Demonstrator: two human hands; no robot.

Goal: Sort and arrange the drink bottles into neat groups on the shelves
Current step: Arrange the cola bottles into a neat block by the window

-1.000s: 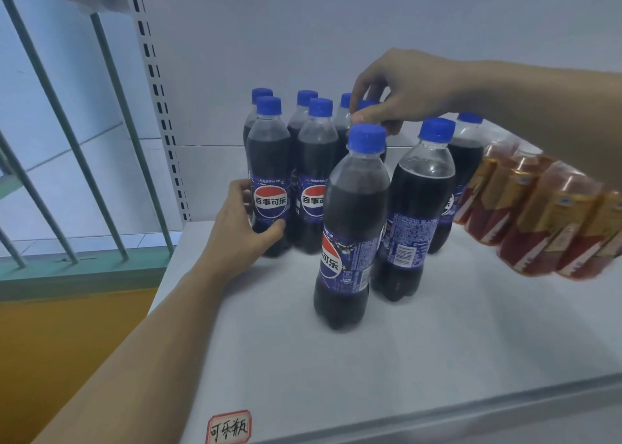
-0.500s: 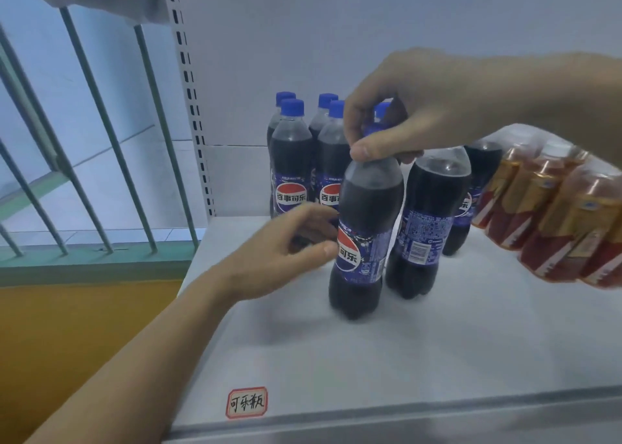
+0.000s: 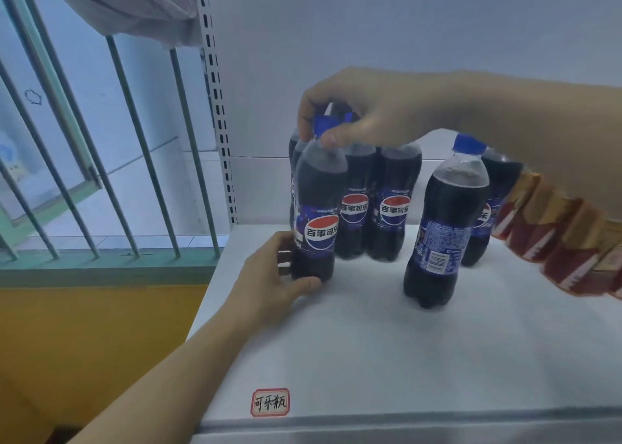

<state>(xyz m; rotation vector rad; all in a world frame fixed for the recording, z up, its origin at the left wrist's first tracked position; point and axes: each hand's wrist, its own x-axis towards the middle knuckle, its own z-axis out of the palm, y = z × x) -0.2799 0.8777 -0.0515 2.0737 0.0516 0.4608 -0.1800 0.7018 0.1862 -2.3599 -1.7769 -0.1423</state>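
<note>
Cola bottle held at both ends on the white shelf (image 3: 370, 342).

The shelf is seen bearing upright Pepsi bottles, about seven being countable though the rear ones are partly hidden, with shrink-wrapped red-and-gold bottles (image 3: 555, 241) tilted at the right. The front-left Pepsi bottle (image 3: 318, 214) is stood upright, cap up, label facing forward. Its base is cupped by the left hand (image 3: 272, 282), fingers curled around it, and its blue cap (image 3: 323, 125) is pinched from above by the right hand (image 3: 356, 113).
</note>
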